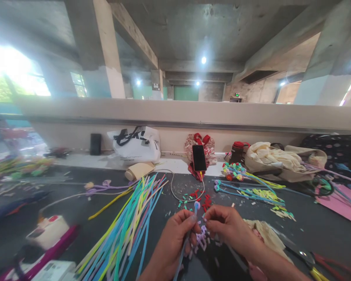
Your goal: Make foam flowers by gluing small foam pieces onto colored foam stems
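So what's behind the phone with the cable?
A red-and-white patterned bag with red handles shows around the phone. The phone covers the bag's middle, so that part can't be seen.

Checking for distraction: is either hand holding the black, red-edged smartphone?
No, the smartphone stands before a red patterned bag, apart from the right hand and the left hand, which holds a pale blue stem.

Matt held stem (pixel 181 253) (fuzzy-looking); smooth, glossy phone (pixel 199 158)
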`<state>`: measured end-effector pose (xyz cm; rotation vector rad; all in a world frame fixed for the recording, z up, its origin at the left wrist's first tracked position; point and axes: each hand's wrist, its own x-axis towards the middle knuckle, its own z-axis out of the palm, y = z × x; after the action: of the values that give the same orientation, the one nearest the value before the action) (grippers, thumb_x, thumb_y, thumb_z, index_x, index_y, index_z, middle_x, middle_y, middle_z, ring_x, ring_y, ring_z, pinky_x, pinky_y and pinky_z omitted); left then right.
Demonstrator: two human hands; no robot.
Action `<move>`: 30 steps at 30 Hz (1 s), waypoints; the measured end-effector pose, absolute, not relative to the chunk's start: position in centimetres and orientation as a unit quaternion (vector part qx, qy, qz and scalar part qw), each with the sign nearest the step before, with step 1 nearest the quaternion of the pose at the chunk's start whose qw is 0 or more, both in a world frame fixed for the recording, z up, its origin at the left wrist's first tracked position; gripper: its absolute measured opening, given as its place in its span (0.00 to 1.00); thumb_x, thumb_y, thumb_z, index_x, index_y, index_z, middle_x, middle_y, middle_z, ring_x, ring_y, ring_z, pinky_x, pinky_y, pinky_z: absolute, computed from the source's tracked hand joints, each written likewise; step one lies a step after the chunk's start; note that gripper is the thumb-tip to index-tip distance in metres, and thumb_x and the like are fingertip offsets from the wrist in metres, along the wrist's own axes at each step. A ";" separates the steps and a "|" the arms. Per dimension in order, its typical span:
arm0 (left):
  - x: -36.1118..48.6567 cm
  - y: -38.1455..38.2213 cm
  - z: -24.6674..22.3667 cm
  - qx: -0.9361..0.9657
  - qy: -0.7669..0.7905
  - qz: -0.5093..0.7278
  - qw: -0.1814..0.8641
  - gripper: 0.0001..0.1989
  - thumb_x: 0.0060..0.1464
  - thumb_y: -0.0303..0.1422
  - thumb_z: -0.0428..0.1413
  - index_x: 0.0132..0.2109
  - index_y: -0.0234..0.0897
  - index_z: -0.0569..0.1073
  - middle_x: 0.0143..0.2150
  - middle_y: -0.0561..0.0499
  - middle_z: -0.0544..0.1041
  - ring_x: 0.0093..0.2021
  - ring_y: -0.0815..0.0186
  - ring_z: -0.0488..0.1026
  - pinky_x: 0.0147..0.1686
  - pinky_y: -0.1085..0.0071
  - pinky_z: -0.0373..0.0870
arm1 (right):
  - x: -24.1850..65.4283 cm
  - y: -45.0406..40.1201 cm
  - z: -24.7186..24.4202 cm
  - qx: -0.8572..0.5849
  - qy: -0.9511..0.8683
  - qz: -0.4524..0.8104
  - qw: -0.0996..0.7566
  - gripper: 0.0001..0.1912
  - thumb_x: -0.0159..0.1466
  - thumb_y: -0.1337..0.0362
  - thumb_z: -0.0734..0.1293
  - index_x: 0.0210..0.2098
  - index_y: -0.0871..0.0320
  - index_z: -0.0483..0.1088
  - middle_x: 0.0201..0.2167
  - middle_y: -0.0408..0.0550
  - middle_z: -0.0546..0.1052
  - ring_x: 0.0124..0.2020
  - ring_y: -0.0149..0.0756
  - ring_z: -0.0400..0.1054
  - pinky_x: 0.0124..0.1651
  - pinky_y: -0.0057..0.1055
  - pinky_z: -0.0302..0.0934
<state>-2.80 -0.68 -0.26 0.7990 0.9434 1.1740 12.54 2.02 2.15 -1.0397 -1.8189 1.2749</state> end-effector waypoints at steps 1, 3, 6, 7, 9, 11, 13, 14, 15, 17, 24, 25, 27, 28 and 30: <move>-2.8 -0.7 -0.2 0.349 0.413 0.518 0.662 0.11 0.43 0.38 0.56 0.25 0.34 0.66 0.16 0.57 0.69 0.10 0.79 0.58 0.08 0.84 0.47 | 12.4 2.0 2.1 -0.391 -0.679 0.521 0.339 0.02 0.51 0.69 0.63 0.25 0.60 0.68 0.15 0.38 0.67 0.17 0.25 0.59 0.18 0.21 0.52; -2.8 -0.7 -0.1 0.343 0.402 0.520 0.671 0.11 0.42 0.38 0.57 0.25 0.34 0.66 0.16 0.57 0.69 0.11 0.79 0.60 0.08 0.84 0.48 | 12.0 1.9 2.1 -0.375 -0.646 0.567 0.348 0.03 0.51 0.68 0.63 0.26 0.60 0.67 0.15 0.38 0.69 0.17 0.26 0.61 0.17 0.21 0.54; -2.9 -0.7 -0.1 0.339 0.382 0.522 0.683 0.11 0.43 0.37 0.56 0.24 0.33 0.66 0.16 0.56 0.68 0.12 0.79 0.61 0.09 0.84 0.49 | 11.6 1.6 2.3 -0.356 -0.611 0.604 0.368 0.04 0.50 0.67 0.65 0.27 0.60 0.65 0.17 0.39 0.71 0.19 0.28 0.65 0.18 0.20 0.55; -2.9 -0.7 -0.1 0.338 0.381 0.523 0.684 0.11 0.44 0.37 0.56 0.24 0.33 0.66 0.16 0.56 0.68 0.11 0.79 0.60 0.09 0.84 0.49 | 11.5 1.6 2.3 -0.352 -0.602 0.611 0.375 0.05 0.50 0.67 0.65 0.27 0.59 0.65 0.17 0.39 0.71 0.20 0.29 0.66 0.17 0.20 0.55; -2.9 -0.8 0.0 0.334 0.383 0.524 0.683 0.11 0.45 0.36 0.55 0.25 0.33 0.66 0.16 0.56 0.68 0.11 0.79 0.59 0.09 0.84 0.49 | 11.3 1.6 2.3 -0.358 -0.600 0.605 0.383 0.05 0.49 0.66 0.65 0.25 0.60 0.65 0.17 0.39 0.71 0.19 0.28 0.65 0.17 0.20 0.54; -2.9 -0.9 0.1 0.328 0.384 0.529 0.682 0.10 0.46 0.35 0.54 0.25 0.33 0.66 0.16 0.56 0.68 0.10 0.79 0.58 0.08 0.84 0.49 | 11.3 1.7 2.4 -0.381 -0.614 0.571 0.390 0.05 0.49 0.65 0.66 0.23 0.61 0.66 0.15 0.37 0.69 0.17 0.25 0.62 0.17 0.20 0.52; -2.9 -1.1 0.3 0.321 0.380 0.532 0.685 0.09 0.46 0.35 0.55 0.26 0.33 0.66 0.17 0.56 0.69 0.11 0.79 0.59 0.09 0.84 0.49 | 11.2 1.8 2.5 -0.405 -0.626 0.537 0.395 0.05 0.49 0.65 0.66 0.21 0.61 0.68 0.12 0.36 0.65 0.14 0.22 0.57 0.16 0.19 0.49; -2.9 -1.1 0.3 0.319 0.378 0.533 0.686 0.09 0.46 0.34 0.55 0.26 0.33 0.66 0.18 0.56 0.69 0.12 0.79 0.61 0.09 0.85 0.50 | 11.2 1.7 2.6 -0.412 -0.626 0.530 0.398 0.06 0.49 0.64 0.66 0.21 0.61 0.69 0.11 0.35 0.65 0.13 0.22 0.56 0.16 0.20 0.48; -2.9 -1.2 0.4 0.318 0.377 0.533 0.687 0.09 0.46 0.35 0.55 0.26 0.32 0.66 0.18 0.55 0.69 0.13 0.79 0.62 0.09 0.85 0.51 | 11.2 1.7 2.7 -0.414 -0.620 0.534 0.400 0.06 0.49 0.63 0.66 0.22 0.61 0.69 0.11 0.36 0.65 0.13 0.23 0.56 0.15 0.20 0.48; -2.8 -1.2 0.3 0.316 0.373 0.533 0.691 0.10 0.45 0.35 0.56 0.26 0.32 0.67 0.20 0.54 0.70 0.14 0.77 0.64 0.09 0.85 0.52 | 11.0 1.6 2.7 -0.406 -0.598 0.562 0.402 0.07 0.49 0.62 0.66 0.23 0.61 0.69 0.12 0.37 0.67 0.13 0.24 0.57 0.15 0.20 0.49; -2.8 -0.9 0.1 0.305 0.382 0.543 0.683 0.10 0.40 0.34 0.59 0.25 0.32 0.68 0.18 0.54 0.70 0.14 0.77 0.63 0.09 0.84 0.54 | 10.5 1.5 1.2 -0.379 -0.536 0.626 0.422 0.10 0.49 0.61 0.68 0.24 0.62 0.67 0.13 0.36 0.66 0.12 0.19 0.50 0.14 0.19 0.42; -2.8 -0.9 0.1 0.305 0.383 0.546 0.680 0.10 0.40 0.34 0.59 0.26 0.32 0.69 0.18 0.54 0.70 0.13 0.77 0.63 0.10 0.84 0.55 | 10.5 1.6 0.9 -0.379 -0.528 0.633 0.421 0.12 0.48 0.59 0.68 0.24 0.62 0.66 0.12 0.36 0.65 0.11 0.19 0.49 0.14 0.19 0.40; -2.9 -0.9 0.0 0.308 0.385 0.549 0.675 0.10 0.40 0.35 0.59 0.26 0.32 0.69 0.18 0.54 0.70 0.14 0.77 0.63 0.10 0.83 0.55 | 10.4 1.8 0.6 -0.384 -0.521 0.637 0.418 0.15 0.47 0.56 0.69 0.22 0.62 0.65 0.11 0.35 0.64 0.10 0.19 0.47 0.13 0.20 0.38; -2.9 -0.8 -0.1 0.313 0.387 0.549 0.671 0.10 0.40 0.35 0.59 0.26 0.31 0.69 0.19 0.54 0.70 0.14 0.77 0.63 0.10 0.83 0.56 | 10.3 1.9 0.5 -0.387 -0.523 0.636 0.416 0.16 0.46 0.54 0.69 0.22 0.61 0.65 0.11 0.35 0.63 0.09 0.19 0.47 0.13 0.20 0.37; -2.9 -0.7 -0.2 0.325 0.400 0.549 0.658 0.11 0.40 0.36 0.59 0.26 0.31 0.70 0.19 0.54 0.71 0.14 0.76 0.64 0.10 0.82 0.56 | 10.2 2.0 0.5 -0.392 -0.532 0.628 0.411 0.17 0.45 0.53 0.69 0.21 0.62 0.64 0.10 0.35 0.62 0.09 0.19 0.47 0.13 0.20 0.38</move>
<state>-2.87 -0.75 -0.20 0.7361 0.9053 1.2432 10.22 2.01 0.45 -0.9877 -1.3401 1.5803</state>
